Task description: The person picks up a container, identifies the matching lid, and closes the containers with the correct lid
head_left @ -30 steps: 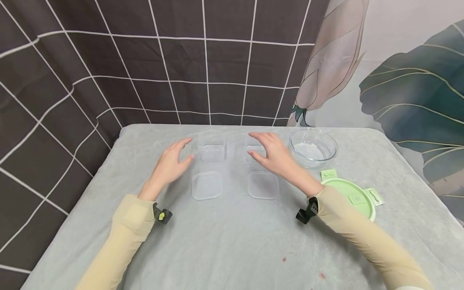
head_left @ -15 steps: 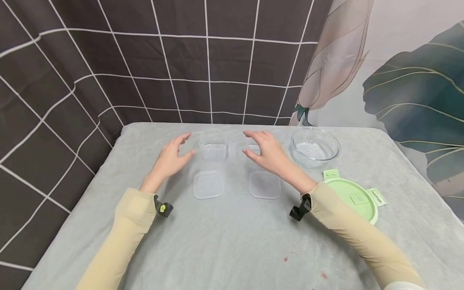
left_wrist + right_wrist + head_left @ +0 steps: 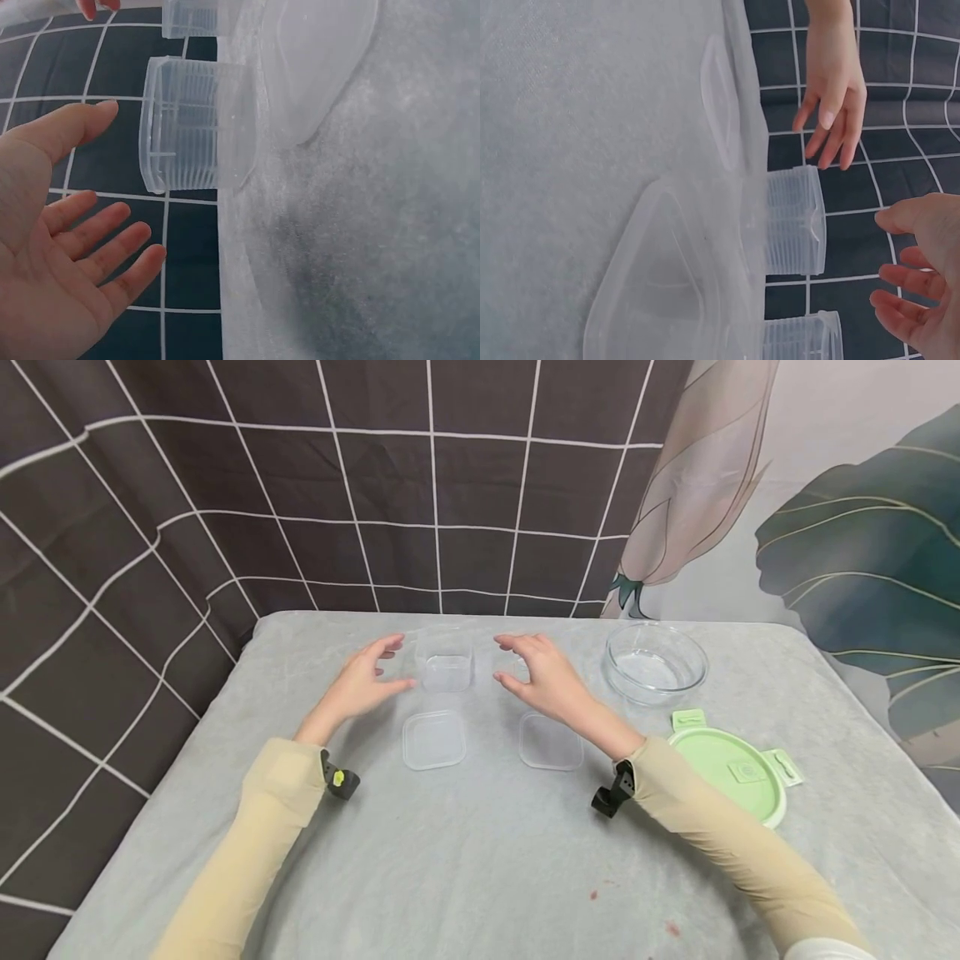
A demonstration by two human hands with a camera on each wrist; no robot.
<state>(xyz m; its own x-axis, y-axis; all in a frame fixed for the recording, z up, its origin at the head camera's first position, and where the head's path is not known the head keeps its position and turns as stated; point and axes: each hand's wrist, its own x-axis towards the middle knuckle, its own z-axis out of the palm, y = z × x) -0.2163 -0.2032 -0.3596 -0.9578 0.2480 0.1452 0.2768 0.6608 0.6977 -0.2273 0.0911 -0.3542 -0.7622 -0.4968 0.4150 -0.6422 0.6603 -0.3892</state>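
A clear square plastic container stands upright between my two hands. Just to its left hovers my left hand, thumb and fingers spread apart and nothing held. My right hand is above and partly in front of a second clear container, mostly hidden in the head view; its fingers are bent loosely around air. Both hands appear apart from the nearer container. Two flat, square translucent lids, the left lid and the right lid, lie on the cloth in front of the containers.
A round glass bowl stands at the back right. In front of it, partly under the right forearm, lies a round green lid with side clips. Grey cloth covers the table; a dark checked curtain hangs behind.
My right hand has moved left, over the right container and towards the left one. The left hand has edged slightly right. Containers and lids stay where they were on the cloth.
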